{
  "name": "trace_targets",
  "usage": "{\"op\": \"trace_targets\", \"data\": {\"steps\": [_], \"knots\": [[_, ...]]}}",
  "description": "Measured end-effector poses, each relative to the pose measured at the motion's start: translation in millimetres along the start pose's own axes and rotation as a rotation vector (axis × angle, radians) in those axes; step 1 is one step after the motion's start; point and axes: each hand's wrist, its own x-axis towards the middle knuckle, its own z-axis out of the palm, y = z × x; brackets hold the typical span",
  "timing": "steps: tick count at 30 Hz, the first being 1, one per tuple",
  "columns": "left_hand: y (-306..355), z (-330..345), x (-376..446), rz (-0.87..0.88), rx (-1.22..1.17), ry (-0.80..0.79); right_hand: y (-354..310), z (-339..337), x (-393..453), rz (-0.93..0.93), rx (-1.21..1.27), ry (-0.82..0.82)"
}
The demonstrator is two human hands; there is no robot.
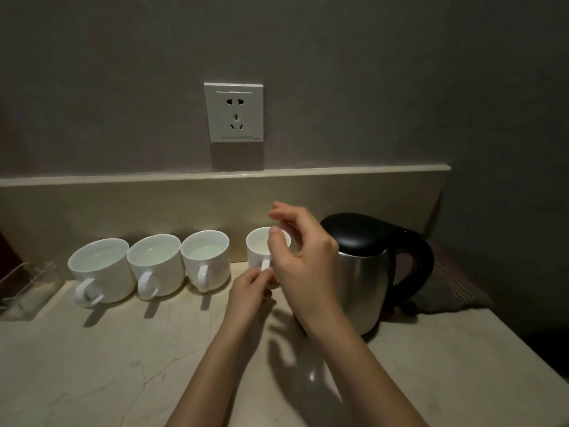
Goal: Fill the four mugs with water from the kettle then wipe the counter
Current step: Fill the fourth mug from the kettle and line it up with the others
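Marble counter (92, 365), three water-filled mugs (154, 263), kettle (366, 272)

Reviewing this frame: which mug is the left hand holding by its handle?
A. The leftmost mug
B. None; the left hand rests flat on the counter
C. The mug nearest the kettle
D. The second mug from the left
C. The left hand pinches the handle of the rightmost mug, the one that stands beside the kettle, while the right hand hovers over its rim.
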Motion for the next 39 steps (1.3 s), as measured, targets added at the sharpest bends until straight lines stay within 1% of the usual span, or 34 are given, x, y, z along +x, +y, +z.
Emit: {"op": "trace_targets", "data": {"steps": [1, 4, 6, 9, 11, 13, 15, 20, 22, 25, 27, 29, 33, 34, 36, 39], "knots": [[-4.0, -2.6, 3.2, 0.012, -0.023, 0.021, -2.3, -7.0, 2.8, -0.019, 0.004, 0.028], [-4.4, -8.1, -2.6, -0.054, -0.046, 0.109, -2.0, -34.3, 15.3, -0.061, -0.032, 0.158], [-5.6, -11.1, -2.1, -0.032, -0.038, 0.124, 3.5, -57.1, 24.0, -0.068, -0.077, 0.258], [-9.5, -11.7, -4.6, -0.008, 0.021, 0.209, 17.5, -87.4, 31.6, 0.001, -0.14, 0.388], [-16.5, -11.6, -4.8, 0.053, 0.097, 0.286, 29.7, -100.9, 32.8, 0.068, -0.147, 0.496], [-22.0, -9.9, -3.5, 0.085, 0.131, 0.313, 41.7, -108.8, 32.1, 0.12, -0.156, 0.568], [-22.8, -7.5, -2.6, 0.05, 0.05, 0.316, 52.9, -113.0, 29.4, 0.183, -0.144, 0.586], [-20.5, -5.1, -0.4, -0.014, -0.088, 0.432, 76.9, -112.8, 21.2, 0.287, -0.035, 0.662], [-21.2, -5.4, 1.4, -0.022, -0.128, 0.454, 86.4, -110.7, 14.1, 0.316, 0.04, 0.64], [-19.9, -5.0, 2.8, -0.022, -0.155, 0.485, 99.4, -109.3, -1.8, 0.3, 0.098, 0.568], [-18.5, -3.6, 2.9, -0.016, -0.153, 0.494, 102.5, -109.5, -7.6, 0.331, 0.074, 0.546], [-17.6, -2.0, 3.0, -0.017, -0.16, 0.494, 105.6, -108.5, -11.0, 0.435, 0.021, 0.559], [-17.3, -3.4, 4.9, -0.04, -0.197, 0.513, 120.0, -99.8, -21.7, 0.8, 0.063, 0.631], [-16.8, -3.8, 5.0, -0.046, -0.208, 0.524, 123.2, -98.2, -23.3, 0.86, 0.072, 0.649], [-14.7, -4.0, 4.8, -0.061, -0.229, 0.544, 126.3, -97.9, -22.4, 0.915, 0.076, 0.663], [-11.6, -3.6, 4.9, -0.094, -0.278, 0.563, 126.9, -97.4, -15.9, 0.94, 0.126, 0.703]]}}
